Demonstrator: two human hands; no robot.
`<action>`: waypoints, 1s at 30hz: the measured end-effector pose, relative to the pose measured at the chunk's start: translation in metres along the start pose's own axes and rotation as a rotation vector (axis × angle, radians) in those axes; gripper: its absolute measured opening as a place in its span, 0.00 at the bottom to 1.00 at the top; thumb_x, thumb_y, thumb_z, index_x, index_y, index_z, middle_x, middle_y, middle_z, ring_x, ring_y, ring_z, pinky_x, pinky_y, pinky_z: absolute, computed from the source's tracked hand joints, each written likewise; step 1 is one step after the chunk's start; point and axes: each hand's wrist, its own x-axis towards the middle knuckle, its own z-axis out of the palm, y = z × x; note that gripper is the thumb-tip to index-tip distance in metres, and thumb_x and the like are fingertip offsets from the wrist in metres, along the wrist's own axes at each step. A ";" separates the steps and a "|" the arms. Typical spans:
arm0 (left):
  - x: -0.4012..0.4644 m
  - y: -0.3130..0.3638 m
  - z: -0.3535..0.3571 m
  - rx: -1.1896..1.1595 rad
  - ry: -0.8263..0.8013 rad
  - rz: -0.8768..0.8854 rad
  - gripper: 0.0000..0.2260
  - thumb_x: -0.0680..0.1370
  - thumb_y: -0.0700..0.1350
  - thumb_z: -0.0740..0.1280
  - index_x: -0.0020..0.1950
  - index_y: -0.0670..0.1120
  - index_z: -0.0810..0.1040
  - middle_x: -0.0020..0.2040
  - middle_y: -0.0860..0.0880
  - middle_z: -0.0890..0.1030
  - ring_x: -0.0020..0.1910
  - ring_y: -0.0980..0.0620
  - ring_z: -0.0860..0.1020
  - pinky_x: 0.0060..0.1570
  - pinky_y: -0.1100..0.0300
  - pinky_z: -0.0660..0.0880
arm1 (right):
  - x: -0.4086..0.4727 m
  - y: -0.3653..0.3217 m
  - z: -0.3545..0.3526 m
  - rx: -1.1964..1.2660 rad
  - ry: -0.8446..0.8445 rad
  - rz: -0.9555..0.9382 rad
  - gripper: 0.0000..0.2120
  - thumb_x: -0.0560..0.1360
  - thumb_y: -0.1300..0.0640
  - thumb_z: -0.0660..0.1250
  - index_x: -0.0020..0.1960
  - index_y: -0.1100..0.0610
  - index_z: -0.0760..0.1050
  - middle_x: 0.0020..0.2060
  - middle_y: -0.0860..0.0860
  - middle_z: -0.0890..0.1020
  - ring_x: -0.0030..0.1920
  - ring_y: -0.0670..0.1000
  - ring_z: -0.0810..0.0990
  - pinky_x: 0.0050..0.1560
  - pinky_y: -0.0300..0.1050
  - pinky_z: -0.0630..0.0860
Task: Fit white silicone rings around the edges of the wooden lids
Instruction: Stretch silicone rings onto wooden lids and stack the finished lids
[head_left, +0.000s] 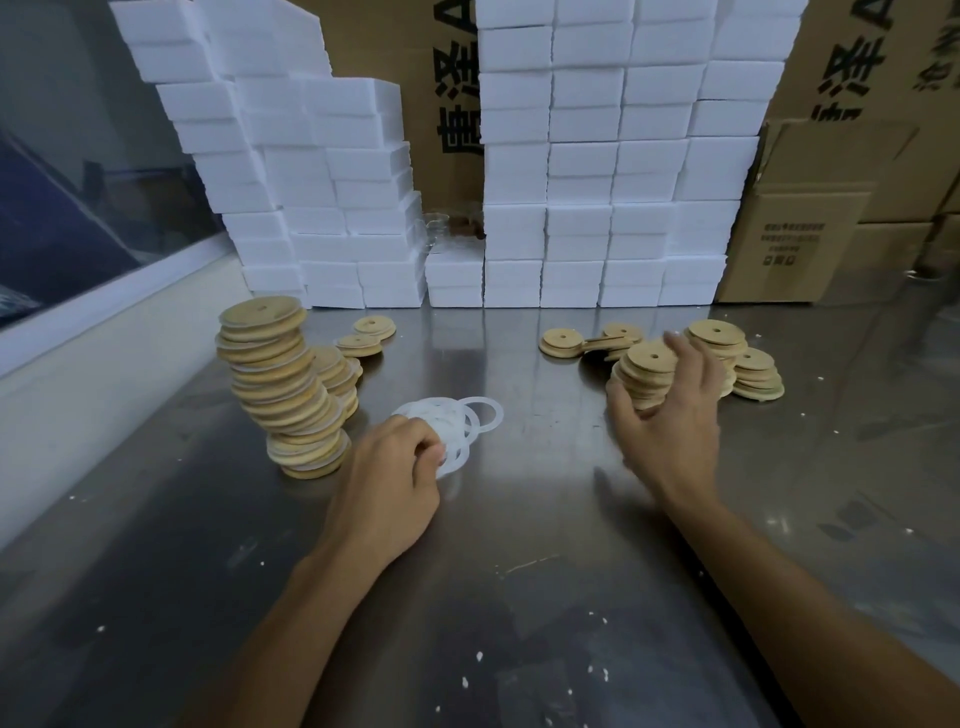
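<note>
The pile of white silicone rings (457, 423) lies mid-desk (519, 597). The left hand (387, 491) pinches a ring at the pile's near edge. Right of the pile, the right hand (667, 415) spreads open against a stack of wooden lids (644, 376), flat tan discs with centre holes; whether it grips one I cannot tell.

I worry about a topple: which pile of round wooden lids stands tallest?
The leaning stack of round wooden lids at the table's left, beside the left hand; it rises far above the low piles by the right hand.
</note>
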 end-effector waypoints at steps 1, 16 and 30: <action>0.000 0.002 0.000 -0.029 0.019 0.013 0.06 0.77 0.38 0.67 0.40 0.44 0.77 0.39 0.52 0.77 0.40 0.52 0.73 0.39 0.60 0.66 | 0.006 0.006 0.000 -0.019 -0.008 0.048 0.34 0.74 0.49 0.71 0.76 0.47 0.59 0.76 0.49 0.58 0.64 0.50 0.69 0.53 0.52 0.70; -0.003 0.013 0.004 -0.305 0.113 0.009 0.05 0.78 0.37 0.67 0.43 0.44 0.79 0.37 0.51 0.81 0.37 0.52 0.79 0.37 0.61 0.72 | 0.029 0.024 0.009 -0.069 -0.112 -0.074 0.17 0.77 0.56 0.64 0.66 0.50 0.73 0.63 0.52 0.74 0.57 0.51 0.74 0.52 0.46 0.66; -0.003 0.023 0.009 -0.792 0.023 -0.220 0.13 0.77 0.30 0.66 0.41 0.47 0.79 0.34 0.51 0.82 0.29 0.52 0.77 0.27 0.59 0.76 | -0.011 -0.016 -0.005 0.252 -0.347 -0.038 0.16 0.75 0.67 0.67 0.62 0.62 0.80 0.67 0.53 0.75 0.68 0.51 0.71 0.71 0.48 0.68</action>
